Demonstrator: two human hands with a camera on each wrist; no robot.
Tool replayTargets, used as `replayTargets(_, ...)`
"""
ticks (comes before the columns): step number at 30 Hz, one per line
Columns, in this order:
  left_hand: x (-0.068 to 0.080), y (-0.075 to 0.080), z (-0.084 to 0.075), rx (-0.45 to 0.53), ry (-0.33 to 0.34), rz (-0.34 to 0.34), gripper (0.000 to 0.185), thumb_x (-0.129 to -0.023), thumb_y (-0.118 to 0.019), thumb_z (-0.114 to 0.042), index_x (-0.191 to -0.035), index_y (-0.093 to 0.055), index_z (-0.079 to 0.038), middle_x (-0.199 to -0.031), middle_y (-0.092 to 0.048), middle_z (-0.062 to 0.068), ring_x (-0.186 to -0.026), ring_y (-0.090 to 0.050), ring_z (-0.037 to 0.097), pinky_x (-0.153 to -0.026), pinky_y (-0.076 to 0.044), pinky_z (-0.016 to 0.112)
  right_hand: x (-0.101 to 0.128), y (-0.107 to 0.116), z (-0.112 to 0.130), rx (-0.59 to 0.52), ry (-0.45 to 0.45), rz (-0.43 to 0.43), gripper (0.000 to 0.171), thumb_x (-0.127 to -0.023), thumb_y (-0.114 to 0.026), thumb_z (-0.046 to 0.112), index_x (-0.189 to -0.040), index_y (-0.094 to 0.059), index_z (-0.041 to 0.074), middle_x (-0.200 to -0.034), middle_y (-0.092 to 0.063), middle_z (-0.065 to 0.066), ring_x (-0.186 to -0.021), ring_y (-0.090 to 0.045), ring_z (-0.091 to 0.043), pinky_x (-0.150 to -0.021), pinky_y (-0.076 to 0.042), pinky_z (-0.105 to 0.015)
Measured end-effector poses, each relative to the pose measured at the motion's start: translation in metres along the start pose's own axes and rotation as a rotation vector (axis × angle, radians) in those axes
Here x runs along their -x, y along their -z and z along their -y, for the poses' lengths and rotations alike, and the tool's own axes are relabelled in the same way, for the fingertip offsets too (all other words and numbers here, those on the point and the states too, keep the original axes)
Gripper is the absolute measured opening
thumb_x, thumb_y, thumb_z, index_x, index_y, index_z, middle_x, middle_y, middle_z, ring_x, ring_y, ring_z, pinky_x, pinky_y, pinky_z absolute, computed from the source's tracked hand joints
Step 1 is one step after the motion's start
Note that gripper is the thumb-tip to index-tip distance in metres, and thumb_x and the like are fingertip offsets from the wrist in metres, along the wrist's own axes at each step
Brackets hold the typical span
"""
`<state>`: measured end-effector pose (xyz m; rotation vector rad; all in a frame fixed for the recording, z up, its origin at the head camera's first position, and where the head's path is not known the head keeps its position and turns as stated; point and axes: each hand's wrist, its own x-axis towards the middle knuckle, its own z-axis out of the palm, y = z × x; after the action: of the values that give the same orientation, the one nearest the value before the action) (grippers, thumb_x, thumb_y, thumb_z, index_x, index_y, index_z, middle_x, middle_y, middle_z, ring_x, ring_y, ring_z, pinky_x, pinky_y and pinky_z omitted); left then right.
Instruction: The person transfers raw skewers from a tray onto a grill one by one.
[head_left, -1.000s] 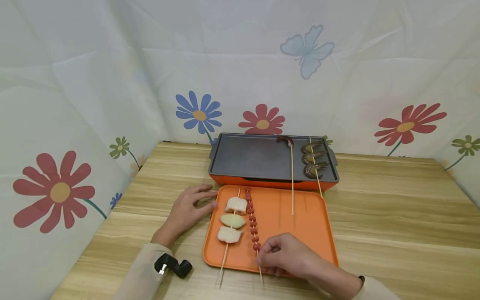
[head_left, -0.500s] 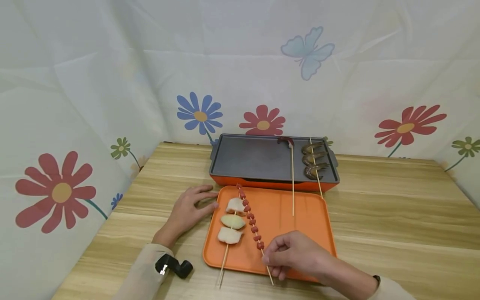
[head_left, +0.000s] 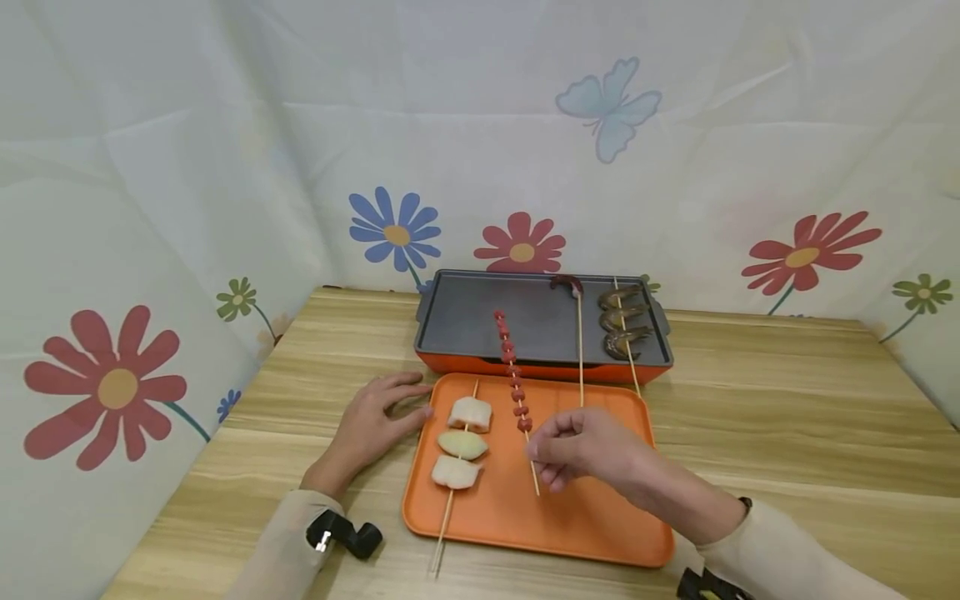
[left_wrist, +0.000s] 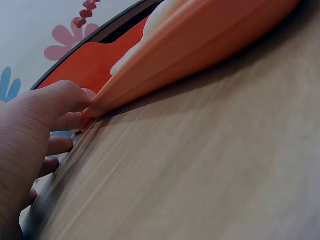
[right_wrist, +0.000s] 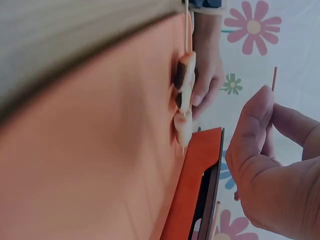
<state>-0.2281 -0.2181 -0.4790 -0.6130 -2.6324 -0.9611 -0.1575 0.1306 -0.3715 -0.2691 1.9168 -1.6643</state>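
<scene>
My right hand (head_left: 588,450) pinches the bare lower stick of a skewer of small red pieces (head_left: 515,383) between thumb and fingertips. That skewer is raised over the orange tray (head_left: 600,529), and its tip overlaps the grill plate in the head view. The right wrist view shows the pinching thumb (right_wrist: 257,107) with the stick end sticking out above it. My left hand (head_left: 378,423) lies beside the tray's left edge with fingers spread, its thumb touching the rim. On the tray's left side lies a skewer of white and pale-green pieces (head_left: 462,445).
Behind the tray stands an orange grill with a dark flat plate (head_left: 480,312). On its right side lie a skewer of shrimp (head_left: 625,318) and a skewer with a dark-red curled piece (head_left: 567,284), their sticks reaching toward the tray. A flowered cloth (head_left: 472,125) hangs behind the wooden table (head_left: 787,417).
The right hand has lifted the red-piece skewer off the tray and moved it forward, toward the grill. The left hand has stayed at the tray's edge.
</scene>
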Motion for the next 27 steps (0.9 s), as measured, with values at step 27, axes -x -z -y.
replayTargets(27, 0.000, -0.001, 0.001, 0.060, -0.109, 0.053, 0.031, -0.100, -0.076, -0.023, -0.130, -0.078, -0.016, -0.144, -0.066, 0.011, -0.137, -0.055, 0.039, -0.119, -0.023, 0.072, -0.066, 0.022, 0.051, 0.129, 0.000, -0.167, 0.024, -0.106, -0.067, 0.012, -0.111, -0.075, -0.010, -0.089, -0.074, -0.015, -0.078, -0.073, -0.021, -0.083, -0.064, -0.039)
